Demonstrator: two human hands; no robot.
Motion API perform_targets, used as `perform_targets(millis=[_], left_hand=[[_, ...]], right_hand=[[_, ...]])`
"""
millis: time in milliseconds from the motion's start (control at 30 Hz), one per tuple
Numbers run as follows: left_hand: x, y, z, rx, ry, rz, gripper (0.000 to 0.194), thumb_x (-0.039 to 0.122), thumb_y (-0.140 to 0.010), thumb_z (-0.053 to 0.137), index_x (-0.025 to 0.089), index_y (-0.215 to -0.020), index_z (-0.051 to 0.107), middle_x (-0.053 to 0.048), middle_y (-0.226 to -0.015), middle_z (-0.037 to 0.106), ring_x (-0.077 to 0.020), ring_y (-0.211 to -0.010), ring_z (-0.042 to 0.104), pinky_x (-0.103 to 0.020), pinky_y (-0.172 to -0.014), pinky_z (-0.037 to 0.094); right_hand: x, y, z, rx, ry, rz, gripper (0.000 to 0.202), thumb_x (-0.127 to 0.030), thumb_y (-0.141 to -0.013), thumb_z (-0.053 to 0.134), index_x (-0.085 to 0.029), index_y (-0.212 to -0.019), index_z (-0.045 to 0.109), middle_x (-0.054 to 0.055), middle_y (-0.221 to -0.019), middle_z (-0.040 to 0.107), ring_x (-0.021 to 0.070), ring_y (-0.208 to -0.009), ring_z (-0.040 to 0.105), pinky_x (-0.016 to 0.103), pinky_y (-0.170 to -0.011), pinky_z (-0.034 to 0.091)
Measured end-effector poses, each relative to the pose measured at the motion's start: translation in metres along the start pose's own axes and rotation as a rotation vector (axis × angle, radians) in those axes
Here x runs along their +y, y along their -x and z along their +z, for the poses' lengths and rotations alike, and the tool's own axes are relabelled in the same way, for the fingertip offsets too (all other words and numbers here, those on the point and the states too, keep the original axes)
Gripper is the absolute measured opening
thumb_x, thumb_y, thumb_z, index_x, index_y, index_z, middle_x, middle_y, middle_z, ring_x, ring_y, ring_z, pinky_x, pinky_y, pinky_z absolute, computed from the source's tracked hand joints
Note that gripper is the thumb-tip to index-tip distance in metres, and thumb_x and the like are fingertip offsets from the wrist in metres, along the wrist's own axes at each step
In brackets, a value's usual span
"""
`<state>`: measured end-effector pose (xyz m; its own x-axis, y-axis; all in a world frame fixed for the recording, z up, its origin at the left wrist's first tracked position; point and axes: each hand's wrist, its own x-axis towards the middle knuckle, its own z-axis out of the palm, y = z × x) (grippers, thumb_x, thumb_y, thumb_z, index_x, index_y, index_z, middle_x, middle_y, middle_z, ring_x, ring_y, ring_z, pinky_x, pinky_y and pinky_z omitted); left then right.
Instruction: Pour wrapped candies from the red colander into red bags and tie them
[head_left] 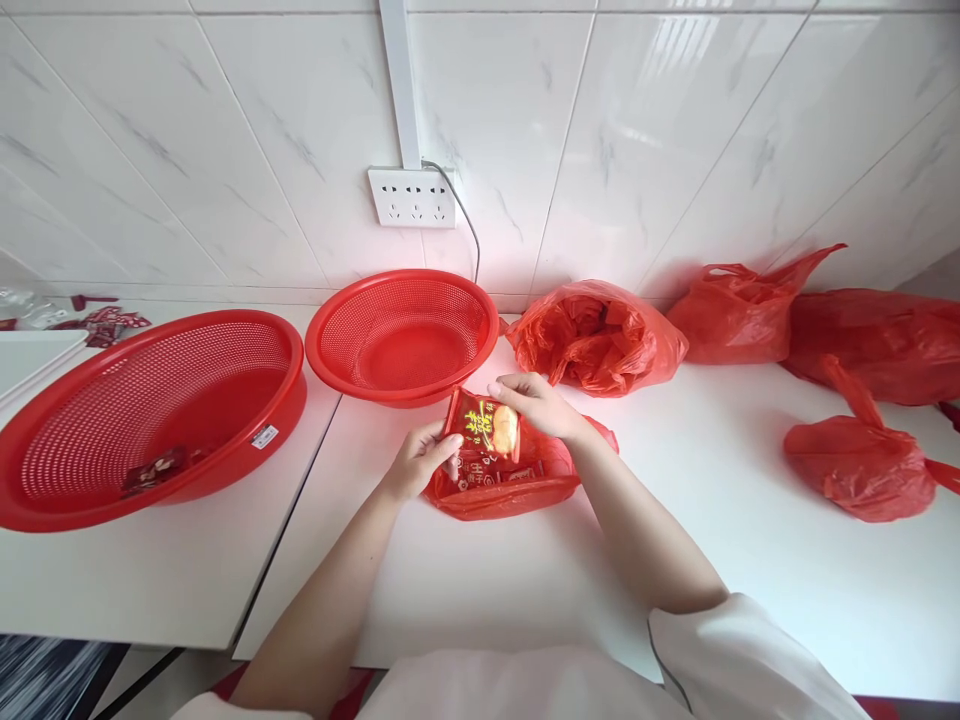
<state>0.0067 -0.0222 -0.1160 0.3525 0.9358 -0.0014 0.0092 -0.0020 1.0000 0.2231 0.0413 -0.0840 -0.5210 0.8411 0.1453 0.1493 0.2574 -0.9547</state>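
A red snack packet [487, 428] with yellow lettering and a picture of a round pastry is held up before me. My left hand [421, 460] grips its left edge, thumb on the front. At its upper right, the fingers of my right hand [536, 403] are closed on the packet's edge. Just beneath lies an open red plastic bag [517, 500] with several red printed packets inside. My hands hide part of the bag's mouth and contents.
An oval red basket [281, 420] at left holds a few dark red packets [156, 470]. Behind my hands stands another red basket [403, 385]. Red plastic bags [600, 340] line the wall, and a tied red bag [859, 465] sits at right. A socket strip [412, 198] is wall-mounted.
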Motion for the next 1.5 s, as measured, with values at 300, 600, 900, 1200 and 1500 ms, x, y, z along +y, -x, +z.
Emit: perform_targets(millis=[300, 600, 900, 1200, 1500], left_hand=[[0.001, -0.004, -0.003, 0.334, 0.079, 0.149, 0.031, 0.041, -0.085, 0.059, 0.018, -0.068, 0.048, 0.004, -0.061, 0.048, -0.0088, -0.053, 0.048, -0.02, -0.05, 0.04], [-0.002, -0.004, 0.005, 0.204, 0.076, 0.148, 0.033, 0.04, -0.082, 0.064, 0.015, -0.104, 0.065, -0.008, -0.096, 0.069, -0.0204, -0.088, 0.063, -0.03, -0.078, 0.049], [-0.006, -0.001, 0.006, 0.087, 0.125, 0.12, 0.035, 0.037, -0.084, 0.062, 0.015, -0.112, 0.063, -0.01, -0.1, 0.068, -0.021, -0.09, 0.064, -0.034, -0.082, 0.051], [-0.013, 0.0, 0.008, -0.11, 0.07, 0.015, 0.034, 0.038, -0.081, 0.065, 0.016, -0.106, 0.06, -0.006, -0.086, 0.065, -0.0132, -0.058, 0.06, -0.027, -0.053, 0.052], [-0.007, 0.0, 0.005, -0.07, 0.041, 0.003, 0.027, 0.038, -0.084, 0.062, 0.012, -0.089, 0.061, 0.001, -0.061, 0.057, -0.01, -0.049, 0.054, -0.023, -0.049, 0.048]], right_hand=[[-0.015, 0.009, 0.002, -0.284, 0.092, 0.001, 0.042, -0.053, -0.086, 0.055, -0.015, -0.069, 0.06, -0.002, -0.062, 0.055, 0.0104, -0.058, 0.046, 0.024, -0.057, 0.04], [-0.009, 0.005, 0.017, -0.306, -0.082, -0.091, 0.04, -0.046, -0.086, 0.058, -0.013, -0.105, 0.069, 0.005, -0.089, 0.069, 0.0161, -0.076, 0.059, 0.03, -0.073, 0.05], [-0.002, 0.005, 0.017, -0.387, -0.182, -0.086, 0.03, -0.039, -0.083, 0.063, -0.012, -0.092, 0.071, 0.002, -0.078, 0.066, 0.0124, -0.069, 0.056, 0.025, -0.068, 0.048], [-0.005, 0.006, 0.014, -0.4, -0.236, -0.115, 0.031, -0.04, -0.086, 0.061, -0.01, -0.089, 0.07, 0.004, -0.078, 0.068, 0.0136, -0.069, 0.061, 0.026, -0.068, 0.05], [-0.013, 0.008, 0.016, -0.317, -0.102, -0.157, 0.033, -0.044, -0.088, 0.057, -0.013, -0.085, 0.066, 0.003, -0.073, 0.066, 0.0136, -0.066, 0.059, 0.026, -0.065, 0.049]])
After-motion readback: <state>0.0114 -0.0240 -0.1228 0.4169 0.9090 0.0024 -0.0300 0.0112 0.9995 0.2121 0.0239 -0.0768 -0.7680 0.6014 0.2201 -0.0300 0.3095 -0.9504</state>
